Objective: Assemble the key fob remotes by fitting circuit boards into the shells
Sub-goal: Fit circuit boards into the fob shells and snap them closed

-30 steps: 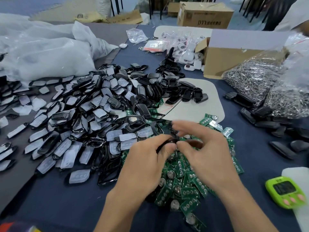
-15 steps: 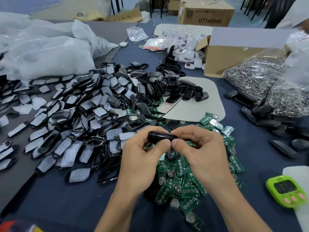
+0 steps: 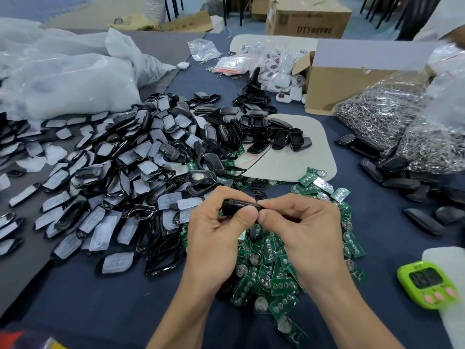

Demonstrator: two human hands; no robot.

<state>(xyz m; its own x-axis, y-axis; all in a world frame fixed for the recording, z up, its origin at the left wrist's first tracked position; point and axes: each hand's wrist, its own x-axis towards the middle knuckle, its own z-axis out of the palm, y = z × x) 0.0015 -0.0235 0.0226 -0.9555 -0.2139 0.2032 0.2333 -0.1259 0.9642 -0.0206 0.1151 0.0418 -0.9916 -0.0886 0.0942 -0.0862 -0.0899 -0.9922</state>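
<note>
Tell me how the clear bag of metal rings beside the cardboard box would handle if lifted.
The bag of metal rings is probably heavy for its size, being packed full of metal. It would likely sag and shift in the hand, since it slumps on the table. The thin, crinkled film might tear under that load.

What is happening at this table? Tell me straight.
A person is putting key fobs together by hand. The left hand and right hand both pinch one black shell, held above a heap of green circuit boards on the blue table. Whether a board is already inside cannot be seen. A pile of loose shells and clear button pads lies to the left, and a green timer to the right.
</note>
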